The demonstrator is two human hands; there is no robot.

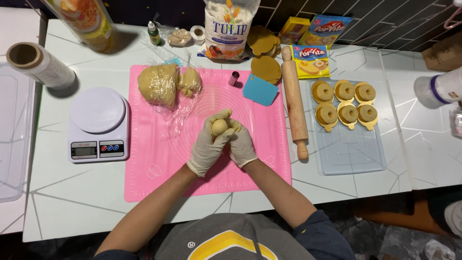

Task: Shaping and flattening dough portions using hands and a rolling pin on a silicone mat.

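Two gloved hands meet over the middle of the pink silicone baking mat (154, 183). The left hand (209, 142) and the right hand (240, 144) are both curled closed around one small dough ball (219, 127), pale and smooth, which peeks out between the thumbs at the top of the clasp.

At 10 o'clock from the hands lie two lumps of beige dough (160, 84), one large and one small, soft and creased, resting on crinkled clear plastic wrap (179, 118). At 9 o'clock sits one white digital kitchen scale (98, 124) with a round platform. Farther out at 10 o'clock lies one roll of cling film (41, 64) on a cardboard core.

At 1 o'clock are one little metal ring cutter (234, 78) and one teal plastic dough scraper (260, 90). At 3 o'clock lies one wooden rolling pin (293, 101), long and pointing away from the person. Beyond it, a clear rectangular tray (353, 154) holds six round filled pastries (344, 102), each on a gold base, in two rows of three at the tray's far end.

At 12 o'clock stands one paper flour bag (226, 29), and beside it a stack of round gold bases (264, 53).
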